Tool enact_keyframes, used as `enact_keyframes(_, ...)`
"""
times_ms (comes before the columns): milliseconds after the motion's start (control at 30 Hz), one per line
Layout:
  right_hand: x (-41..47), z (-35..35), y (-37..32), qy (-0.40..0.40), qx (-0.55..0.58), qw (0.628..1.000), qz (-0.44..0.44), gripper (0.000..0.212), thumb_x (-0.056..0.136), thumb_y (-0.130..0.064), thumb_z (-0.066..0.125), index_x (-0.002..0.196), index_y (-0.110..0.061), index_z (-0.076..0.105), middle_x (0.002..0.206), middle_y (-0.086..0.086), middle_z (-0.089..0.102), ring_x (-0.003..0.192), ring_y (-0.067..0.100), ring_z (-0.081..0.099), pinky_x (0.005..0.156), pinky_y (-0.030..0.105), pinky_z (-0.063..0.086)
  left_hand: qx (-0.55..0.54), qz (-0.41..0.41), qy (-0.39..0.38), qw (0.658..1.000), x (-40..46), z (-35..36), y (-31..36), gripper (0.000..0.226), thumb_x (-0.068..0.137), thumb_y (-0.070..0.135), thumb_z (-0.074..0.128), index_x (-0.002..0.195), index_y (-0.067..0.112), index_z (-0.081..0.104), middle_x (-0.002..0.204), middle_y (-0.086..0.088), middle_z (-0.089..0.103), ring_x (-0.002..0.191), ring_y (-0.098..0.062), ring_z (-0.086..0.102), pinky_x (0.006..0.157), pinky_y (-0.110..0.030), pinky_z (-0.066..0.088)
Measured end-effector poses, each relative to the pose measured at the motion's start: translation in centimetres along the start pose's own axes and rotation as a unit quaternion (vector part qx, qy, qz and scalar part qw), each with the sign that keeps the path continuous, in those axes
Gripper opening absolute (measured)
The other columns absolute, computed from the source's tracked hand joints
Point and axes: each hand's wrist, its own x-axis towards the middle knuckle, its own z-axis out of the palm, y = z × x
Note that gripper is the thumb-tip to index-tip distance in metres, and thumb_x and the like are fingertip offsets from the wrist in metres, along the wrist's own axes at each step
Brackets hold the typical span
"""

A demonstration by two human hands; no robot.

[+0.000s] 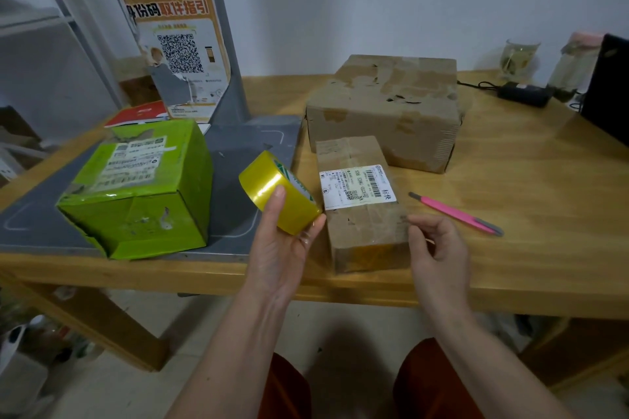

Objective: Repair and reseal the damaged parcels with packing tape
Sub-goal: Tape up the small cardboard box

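Observation:
My left hand (284, 248) grips a roll of yellow packing tape (277, 192) just left of a small brown parcel (362, 224) with a white shipping label. My right hand (437, 248) hovers at the parcel's near right corner, thumb and forefinger pinched together, perhaps on a clear tape end that I cannot make out. A larger, worn brown parcel (384, 112) stands behind the small one. A dented green parcel (139, 187) with a torn front sits at the left on a grey scanner base (238, 136).
A pink utility knife (456, 213) lies on the wooden table (527, 214) to the right of the small parcel. At the back right are a black power adapter (524, 93), a glass (519, 56), a jar and a dark screen edge. A grey post with a QR poster (180, 51) rises at the back left.

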Motion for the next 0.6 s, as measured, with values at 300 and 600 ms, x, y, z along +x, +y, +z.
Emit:
enact_keyframes(300,2.9,-1.7,-0.9,-0.097,-0.025,0.993,0.059,0.022,0.093,0.0,0.053,0.094,-0.018,0.065,0.098,0.0,0.065,0.094,0.01,0.059,0.078,0.025,0.048,0.099,-0.019,-0.067,0.993,-2.0,-0.2,0.4,0.036,0.081,0.036,0.061,0.115,0.027,0.063,0.116,-0.002,0.072,0.112,-0.02,0.066,0.085,-0.032,0.057)
enact_keyframes(600,4.5,-3.5,-2.6,-0.133,-0.157,0.979,-0.006,0.018,0.084,-0.002,0.063,0.095,-0.017,0.062,0.094,0.002,0.061,0.089,0.016,0.059,0.072,0.018,0.05,0.187,-0.027,-0.152,0.97,-4.4,-1.1,-0.1,0.047,0.064,0.045,0.076,0.109,0.031,0.075,0.121,-0.003,0.069,0.109,-0.02,0.067,0.078,-0.031,0.059)
